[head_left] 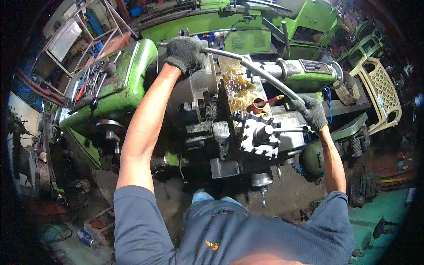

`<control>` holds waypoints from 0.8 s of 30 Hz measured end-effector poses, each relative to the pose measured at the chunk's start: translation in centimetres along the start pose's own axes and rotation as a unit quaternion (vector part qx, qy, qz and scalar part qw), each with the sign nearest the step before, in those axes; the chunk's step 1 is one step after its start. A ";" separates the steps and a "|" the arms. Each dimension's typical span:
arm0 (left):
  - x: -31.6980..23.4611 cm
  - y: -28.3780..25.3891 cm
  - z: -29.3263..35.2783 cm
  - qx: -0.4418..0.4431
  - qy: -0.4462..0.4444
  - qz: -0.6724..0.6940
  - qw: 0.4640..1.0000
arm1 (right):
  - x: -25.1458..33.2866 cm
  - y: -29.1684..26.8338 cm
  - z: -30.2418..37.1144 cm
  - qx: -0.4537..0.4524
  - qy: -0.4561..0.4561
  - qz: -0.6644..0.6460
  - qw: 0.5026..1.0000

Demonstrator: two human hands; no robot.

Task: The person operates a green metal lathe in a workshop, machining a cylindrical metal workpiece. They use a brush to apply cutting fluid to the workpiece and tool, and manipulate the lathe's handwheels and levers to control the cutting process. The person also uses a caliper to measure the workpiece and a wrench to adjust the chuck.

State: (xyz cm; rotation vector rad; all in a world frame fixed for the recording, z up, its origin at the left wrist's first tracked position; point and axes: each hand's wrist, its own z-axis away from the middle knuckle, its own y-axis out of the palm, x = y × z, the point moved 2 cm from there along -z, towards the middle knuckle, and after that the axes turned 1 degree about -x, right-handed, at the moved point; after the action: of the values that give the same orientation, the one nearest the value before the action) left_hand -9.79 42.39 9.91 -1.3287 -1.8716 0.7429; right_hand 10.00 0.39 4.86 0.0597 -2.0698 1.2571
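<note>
A long metal bar point(223, 54), with a thicker pipe-like section point(271, 79) on its right part, slants above the lathe from far left to nearer right. My left hand point(184, 52), in a dark grey knit glove, is closed around the bar's far end, over the top of the lathe chuck point(181, 86). My right hand point(312, 112), gloved too, grips the thick section's near end, beside the tool post handle point(287, 130). Below the bar stand the square tool post point(260, 139) and an orange-brown cup point(257, 107) with a red-handled brush point(274, 99).
Wrenches and other hand tools point(90, 84) lie on the green headstock point(139, 66) at left. The green tailstock point(304, 74) stands to the right, with a beige plastic chair point(382, 95) beyond it. Metal chips cover the carriage point(238, 86). Handwheels point(262, 179) jut toward me.
</note>
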 end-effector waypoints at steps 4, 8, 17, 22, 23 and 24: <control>0.1 0.5 -0.2 -0.007 0.002 0.015 1.000 | -1.2 0.4 -1.1 -0.027 -0.028 0.048 0.998; 0.1 0.8 -1.3 -0.033 0.023 0.008 0.999 | -0.1 -2.7 -3.1 -0.063 -0.060 0.151 0.985; -0.4 -0.3 -3.0 0.004 0.016 0.013 1.000 | -2.2 -2.6 -7.8 -0.012 -0.037 0.386 0.922; 1.6 0.0 -2.3 0.027 0.036 0.053 0.998 | 3.1 -0.5 -7.4 0.004 0.003 0.295 0.956; 2.2 0.2 -2.0 0.016 0.049 0.062 0.997 | 4.6 -0.4 -7.1 0.005 0.056 0.279 0.959; 3.3 1.4 -1.6 0.002 0.045 0.084 0.995 | 5.7 0.2 -6.8 0.006 0.104 0.262 0.960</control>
State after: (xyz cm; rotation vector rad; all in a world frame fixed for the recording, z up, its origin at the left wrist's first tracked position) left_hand -8.43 46.06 10.51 -1.5050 -1.7021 0.7582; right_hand 9.34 7.66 10.00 -0.6272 -1.9553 1.5046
